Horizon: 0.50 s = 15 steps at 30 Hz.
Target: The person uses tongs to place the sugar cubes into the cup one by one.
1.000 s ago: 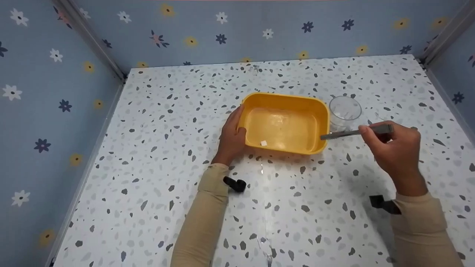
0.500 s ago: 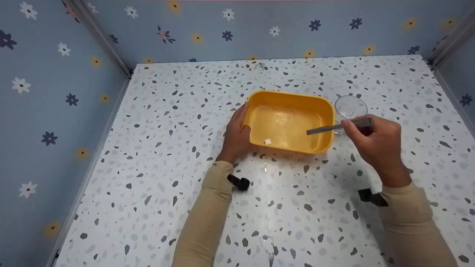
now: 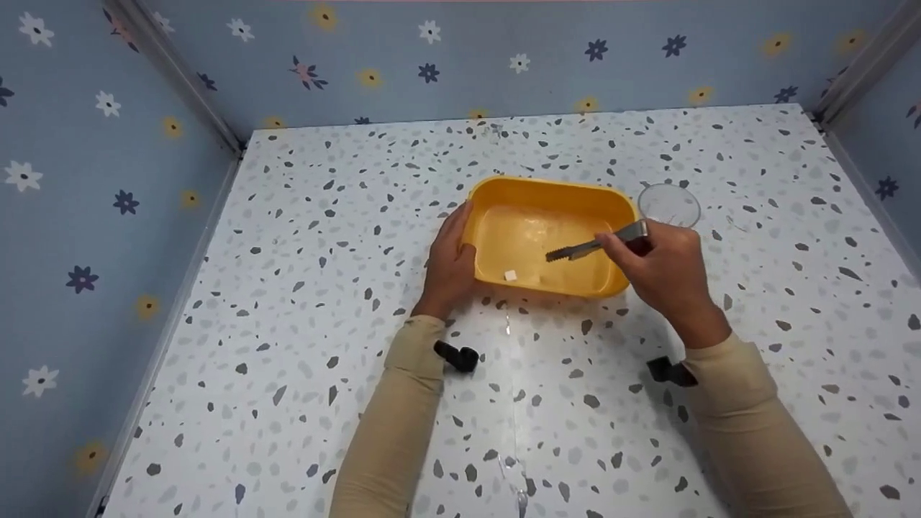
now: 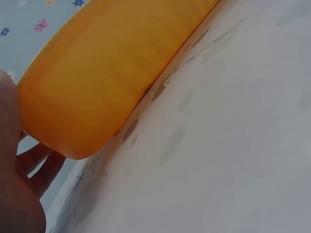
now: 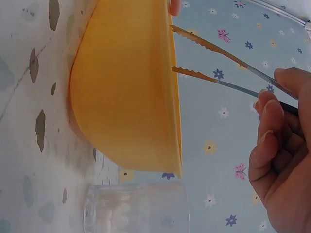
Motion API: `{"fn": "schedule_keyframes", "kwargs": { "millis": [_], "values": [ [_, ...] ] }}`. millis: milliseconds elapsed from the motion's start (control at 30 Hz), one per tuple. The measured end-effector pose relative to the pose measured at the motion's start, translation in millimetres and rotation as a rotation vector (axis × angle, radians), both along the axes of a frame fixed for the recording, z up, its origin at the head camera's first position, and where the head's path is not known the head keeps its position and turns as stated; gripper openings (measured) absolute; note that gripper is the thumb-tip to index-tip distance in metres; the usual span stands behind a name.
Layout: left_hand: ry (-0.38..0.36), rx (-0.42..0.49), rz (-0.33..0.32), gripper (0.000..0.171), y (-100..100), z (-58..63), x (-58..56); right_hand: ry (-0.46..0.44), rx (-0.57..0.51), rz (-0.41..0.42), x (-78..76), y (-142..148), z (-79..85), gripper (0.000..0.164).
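Observation:
A yellow rectangular tub stands on the speckled table. My left hand grips its left end, thumb at the rim and fingers along the outer wall, as the left wrist view also shows. Inside, near the front left, lies one small white cube. My right hand pinches metal tongs between thumb and fingers. The tongs reach over the tub's right half, apart from the cube. In the right wrist view their serrated arms are spread with nothing between them.
A clear glass stands just right of the tub, partly behind my right hand; in the right wrist view whitish contents show through it. Flowered blue panels border the table at the back and sides.
My right hand has moved left with the tongs, from beside the glass to over the tub. The left hand keeps its hold, and the tub and cube stay put.

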<state>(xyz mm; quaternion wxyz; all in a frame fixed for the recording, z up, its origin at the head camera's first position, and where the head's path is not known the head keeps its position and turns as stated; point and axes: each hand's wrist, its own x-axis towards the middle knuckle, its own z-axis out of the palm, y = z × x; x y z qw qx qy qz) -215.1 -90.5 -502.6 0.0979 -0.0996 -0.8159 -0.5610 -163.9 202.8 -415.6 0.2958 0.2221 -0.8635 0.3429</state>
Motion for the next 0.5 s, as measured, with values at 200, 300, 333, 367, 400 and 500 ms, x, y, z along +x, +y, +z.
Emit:
{"fn": "schedule_keyframes", "kwargs": {
  "millis": [200,300,333,367,400,500],
  "values": [
    [-0.001,-0.005,0.010,0.062,2,0.1,1.2,0.011,0.011,0.008,-2.4,-8,-4.1,0.031],
    [0.003,-0.011,0.010,0.062,1,-0.7,1.0,0.015,0.013,0.005,-3.3,-10,-5.9,0.031],
    [0.005,-0.012,0.010,0.062,1,-0.7,1.0,0.014,0.014,0.003,-3.5,-11,-6.4,0.030],
    [0.007,-0.011,0.008,0.063,0,-0.6,0.9,0.010,0.017,-0.001,-3.6,-13,-6.9,0.030],
    [0.009,-0.011,0.007,0.063,0,-0.4,0.7,0.008,0.019,-0.004,-3.7,-14,-7.4,0.030],
    [0.008,-0.008,0.006,0.062,0,0.6,0.3,-0.002,0.028,-0.006,-3.4,-19,-9.1,0.029]
  ]
}}
